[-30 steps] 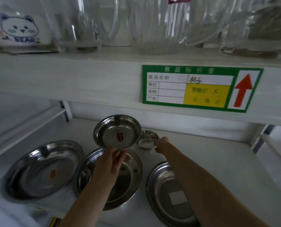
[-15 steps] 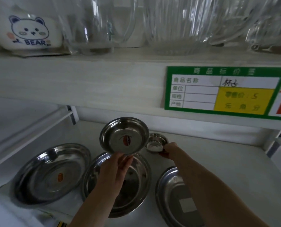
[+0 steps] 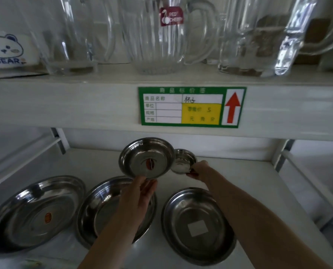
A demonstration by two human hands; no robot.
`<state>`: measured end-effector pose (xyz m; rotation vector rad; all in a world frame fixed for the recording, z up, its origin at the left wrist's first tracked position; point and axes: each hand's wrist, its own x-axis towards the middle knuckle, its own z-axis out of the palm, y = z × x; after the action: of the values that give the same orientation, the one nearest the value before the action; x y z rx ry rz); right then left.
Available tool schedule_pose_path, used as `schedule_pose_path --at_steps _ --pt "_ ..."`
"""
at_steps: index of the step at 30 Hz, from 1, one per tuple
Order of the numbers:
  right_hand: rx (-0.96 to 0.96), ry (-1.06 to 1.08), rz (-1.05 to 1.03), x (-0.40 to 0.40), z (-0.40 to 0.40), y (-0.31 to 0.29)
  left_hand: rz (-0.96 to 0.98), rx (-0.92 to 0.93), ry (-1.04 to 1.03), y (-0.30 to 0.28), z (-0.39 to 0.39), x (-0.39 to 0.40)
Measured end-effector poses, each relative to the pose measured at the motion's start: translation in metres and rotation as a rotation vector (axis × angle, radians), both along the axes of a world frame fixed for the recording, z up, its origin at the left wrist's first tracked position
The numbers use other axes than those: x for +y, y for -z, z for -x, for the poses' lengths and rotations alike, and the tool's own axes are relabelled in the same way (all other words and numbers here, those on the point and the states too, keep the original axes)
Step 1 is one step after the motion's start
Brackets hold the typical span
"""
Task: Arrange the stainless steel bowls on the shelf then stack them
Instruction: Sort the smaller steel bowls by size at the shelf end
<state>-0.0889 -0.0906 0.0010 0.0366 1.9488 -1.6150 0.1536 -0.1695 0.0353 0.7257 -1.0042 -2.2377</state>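
A mid-sized steel bowl (image 3: 146,157) with a red sticker inside is tilted toward us, raised above the shelf (image 3: 239,181). A small steel bowl (image 3: 183,161) sits just beside it to the right, near the shelf's back edge. Three wide shallow bowls lie flat along the front: left (image 3: 35,212), middle (image 3: 103,206), right (image 3: 198,224), the last bearing a white label.

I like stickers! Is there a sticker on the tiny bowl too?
Cannot tell: the right hand holds the tiny bowl, which looks too blurry.
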Motion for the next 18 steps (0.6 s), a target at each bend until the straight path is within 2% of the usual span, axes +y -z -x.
schedule_pose_path --at_steps 5,8,18 --pt "0.003 0.074 0.020 0.050 0.002 -0.018 -0.081 -0.005 0.095 -0.014 0.013 0.038" --pt "0.019 0.127 0.005 0.082 0.004 -0.022 0.015 0.006 0.182 -0.017 0.019 0.059" --pt "0.027 0.320 -0.023 0.205 0.002 -0.024 -0.276 -0.051 0.319 -0.021 0.045 0.137"
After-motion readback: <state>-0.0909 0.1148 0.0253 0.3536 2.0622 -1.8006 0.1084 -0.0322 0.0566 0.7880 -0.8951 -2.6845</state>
